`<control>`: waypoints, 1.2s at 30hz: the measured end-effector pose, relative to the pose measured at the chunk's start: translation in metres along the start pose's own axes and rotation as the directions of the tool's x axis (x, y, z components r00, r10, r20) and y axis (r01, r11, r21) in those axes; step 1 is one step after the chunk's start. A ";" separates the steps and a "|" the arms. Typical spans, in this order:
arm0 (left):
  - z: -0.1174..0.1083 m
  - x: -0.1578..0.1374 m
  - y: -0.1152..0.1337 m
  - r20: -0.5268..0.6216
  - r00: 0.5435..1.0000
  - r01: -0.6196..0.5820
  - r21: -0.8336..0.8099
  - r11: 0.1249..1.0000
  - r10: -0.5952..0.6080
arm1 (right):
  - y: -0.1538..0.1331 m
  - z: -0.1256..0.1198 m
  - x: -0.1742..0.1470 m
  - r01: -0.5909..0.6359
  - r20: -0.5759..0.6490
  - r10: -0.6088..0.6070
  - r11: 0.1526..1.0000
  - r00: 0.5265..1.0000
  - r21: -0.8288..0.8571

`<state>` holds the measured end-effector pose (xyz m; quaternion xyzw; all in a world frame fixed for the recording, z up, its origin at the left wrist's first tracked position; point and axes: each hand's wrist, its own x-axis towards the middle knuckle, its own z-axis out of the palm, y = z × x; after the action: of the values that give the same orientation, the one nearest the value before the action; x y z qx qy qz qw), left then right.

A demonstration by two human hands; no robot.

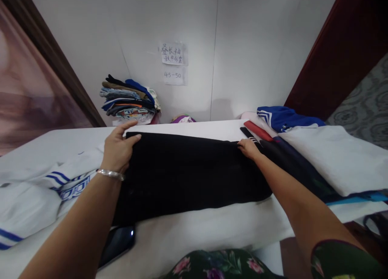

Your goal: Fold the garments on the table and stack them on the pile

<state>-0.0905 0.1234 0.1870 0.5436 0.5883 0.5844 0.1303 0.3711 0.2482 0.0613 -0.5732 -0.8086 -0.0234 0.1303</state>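
A folded black garment (pixel 188 174) lies across the table in front of me, longer from side to side than front to back. My left hand (pixel 118 149), with a silver bracelet on its wrist, is at its far left corner. The thumb rests on the black cloth, while the index finger is stretched out apart from it. At the far right corner, my right hand (pixel 249 149) has its fingers closed on the garment's edge. The fingertips there are partly hidden.
White clothes with blue stripes (pixel 27 202) lie at the left. A dark phone (pixel 119 242) sits on the near side. Folded clothes, including a white one (pixel 336 157), are piled at the right. Beyond the white table (pixel 209 129) stands a clothes stack (pixel 130 99).
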 end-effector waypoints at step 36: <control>0.066 -0.031 -0.102 0.631 0.776 -0.502 0.597 0.626 0.019 | -0.009 0.031 -0.060 -0.076 -0.100 0.103 0.968 0.990 0.240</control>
<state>-0.0770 0.1627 0.0689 0.7794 0.6150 0.1173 -0.0233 0.3757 0.1957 0.0185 -0.5875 -0.7704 0.0467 0.2431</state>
